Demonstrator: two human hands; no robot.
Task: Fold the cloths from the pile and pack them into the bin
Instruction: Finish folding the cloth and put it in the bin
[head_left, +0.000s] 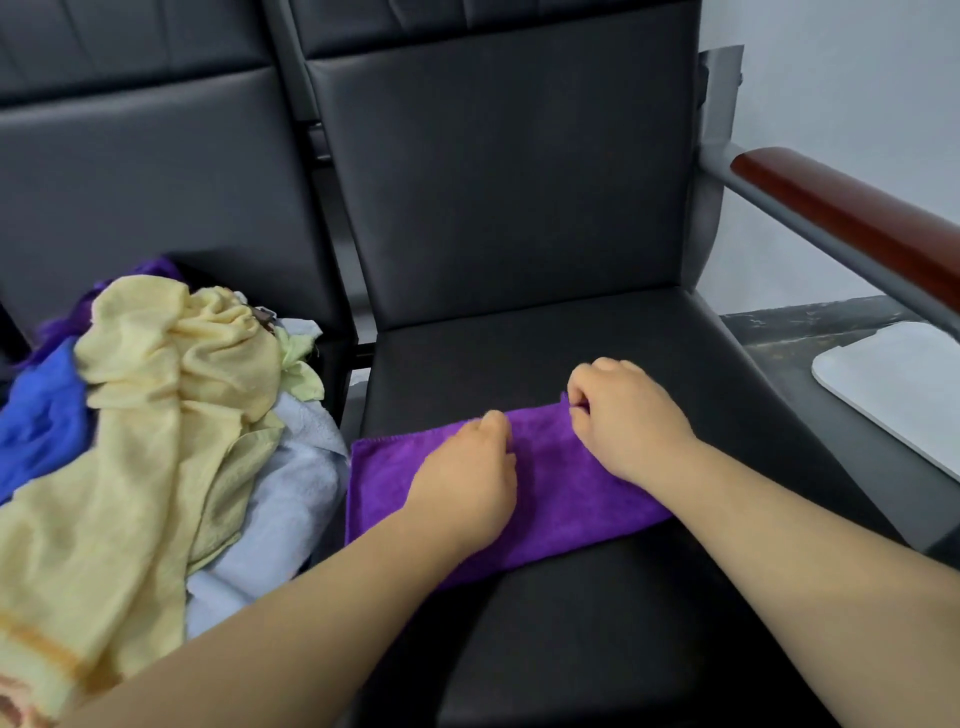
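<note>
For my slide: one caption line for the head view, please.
The left hand and right hand grip a purple cloth on the black seat, cloth pile at left.

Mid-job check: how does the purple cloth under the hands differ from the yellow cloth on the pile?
The purple cloth lies flat as a strip on the seat; the yellow cloth is crumpled, draped over the pile. The left hand and right hand grip the purple cloth's far edge; no hand holds the yellow cloth. The purple cloth is plain; the yellow cloth shows an orange stripe. Both are soft cloths.
</note>
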